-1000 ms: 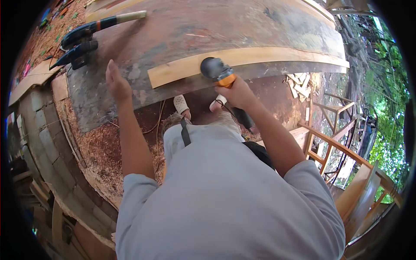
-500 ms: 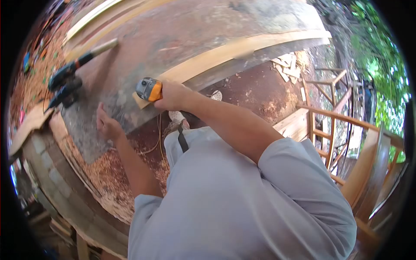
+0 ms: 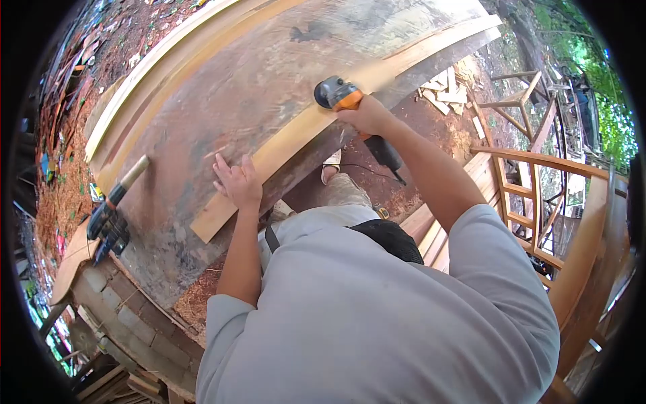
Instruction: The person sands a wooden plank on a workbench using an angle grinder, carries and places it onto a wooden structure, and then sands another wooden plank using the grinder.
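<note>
My right hand (image 3: pixel 367 116) is wrapped round an orange and grey angle grinder (image 3: pixel 346 99), its dark rear end pointing back toward me. The round head sits at a long pale wooden board (image 3: pixel 289 145), and a blur of dust hangs beside it. Over the near part of that board is my left hand (image 3: pixel 240 182), fingers spread and holding nothing; whether the palm presses on the wood I cannot tell. The board lies along the near side of a worn, stained tabletop (image 3: pixel 202 168).
More long boards (image 3: pixel 161 81) lie along the table's far edge. A dark power tool with a pale handle (image 3: pixel 111 225) rests at the left corner. Wood offcuts (image 3: pixel 444 91) are piled on the ground beyond, and wooden frames (image 3: pixel 531 182) stand at the right. A cord (image 3: pixel 370 170) trails below the grinder.
My right hand has carried the grinder away from the board's near end, farther along it to the right. My left hand has moved from beside the board to over it, fingers now spread.
</note>
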The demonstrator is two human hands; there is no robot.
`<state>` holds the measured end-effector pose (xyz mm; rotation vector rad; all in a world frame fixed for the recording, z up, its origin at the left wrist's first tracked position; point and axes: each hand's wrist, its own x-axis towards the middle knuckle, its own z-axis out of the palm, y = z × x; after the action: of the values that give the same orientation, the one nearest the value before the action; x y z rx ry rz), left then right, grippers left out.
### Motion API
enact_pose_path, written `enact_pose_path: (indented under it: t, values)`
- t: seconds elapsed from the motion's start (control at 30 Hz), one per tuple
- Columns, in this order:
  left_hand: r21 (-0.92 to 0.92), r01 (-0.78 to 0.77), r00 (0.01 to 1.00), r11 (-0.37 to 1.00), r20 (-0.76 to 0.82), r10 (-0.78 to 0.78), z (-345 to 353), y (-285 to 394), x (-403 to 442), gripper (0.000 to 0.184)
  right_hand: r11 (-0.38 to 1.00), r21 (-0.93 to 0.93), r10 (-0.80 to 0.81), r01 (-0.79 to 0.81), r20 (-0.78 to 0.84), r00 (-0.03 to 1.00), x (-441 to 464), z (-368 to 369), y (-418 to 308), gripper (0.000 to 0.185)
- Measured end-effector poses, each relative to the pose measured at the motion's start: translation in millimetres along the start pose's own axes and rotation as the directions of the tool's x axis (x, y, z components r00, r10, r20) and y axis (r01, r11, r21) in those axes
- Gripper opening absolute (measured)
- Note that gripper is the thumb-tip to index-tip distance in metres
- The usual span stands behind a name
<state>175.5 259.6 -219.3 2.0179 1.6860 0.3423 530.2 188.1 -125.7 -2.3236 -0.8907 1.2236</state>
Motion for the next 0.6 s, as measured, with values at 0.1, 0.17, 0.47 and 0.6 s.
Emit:
enact_pose_path:
  t: [0.1,0.17,0.47,0.6]
  values:
    - [0.195,0.099,0.995,0.976,-0.042,-0.093,8,28,14,0.058,0.998,0.047,0.046,-0.047,0.035,0.998,20,-41,19,0.049]
    - [0.332,0.084,0.995,0.939,-0.087,-0.058,13,23,12,0.061,0.997,0.046,0.057,-0.058,0.018,0.998,38,-65,37,0.049]
    - [0.416,0.103,0.994,0.903,-0.064,-0.084,15,29,13,0.060,0.993,0.084,0.089,-0.084,-0.065,0.994,109,-185,101,0.048]
    - [0.418,0.138,0.990,0.898,-0.025,-0.140,12,33,15,0.060,0.977,0.159,0.173,-0.143,-0.199,0.965,125,-203,129,0.047]
